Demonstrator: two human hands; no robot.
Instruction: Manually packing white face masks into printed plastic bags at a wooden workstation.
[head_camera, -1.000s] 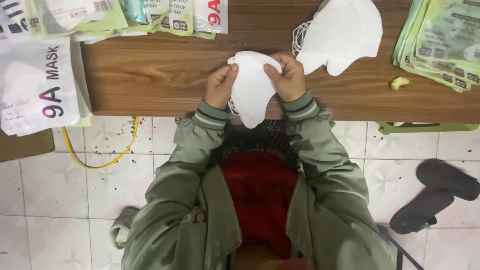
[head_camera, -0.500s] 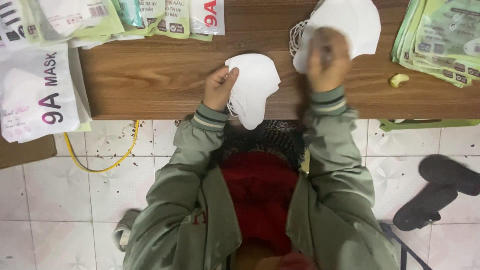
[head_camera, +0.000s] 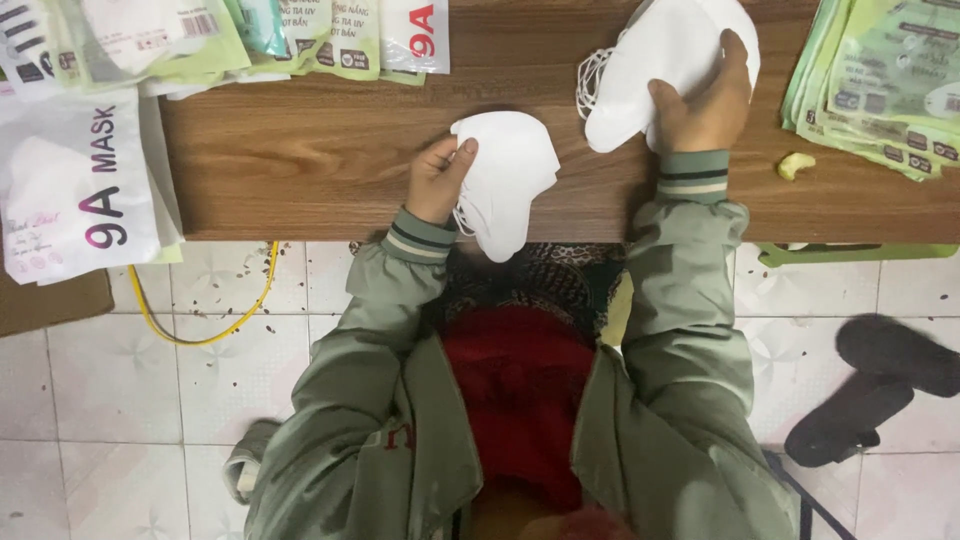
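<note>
Material: white non-woven fabric, a folded face mask (head_camera: 505, 180) and a stack of like masks (head_camera: 660, 70), lying on a brown wood-grain counter (head_camera: 300, 170).
View: head camera only, looking straight down over the person's lap.
Left hand (head_camera: 437, 180): fingers are pinching the folded mask at its left edge, thumb on top; the mask is overhanging the counter's near edge, so only part of it is resting on the wood.
Reason for hold: judged, the pinch is keeping the fold closed and the mask from sliding off.
Right hand (head_camera: 705, 100): fingers are pressing flat on the mask stack at the far right of the counter, curled over its edge; whether one mask is being gripped cannot be told.
Arm pose: left forearm is bending inward, wrist low at the counter edge; right arm is reaching further forward, sleeve cuff on the wood.
Surroundings: green packets (head_camera: 880, 80) are lying right of the stack; printed white packets (head_camera: 70, 180) are lying at left.
</note>
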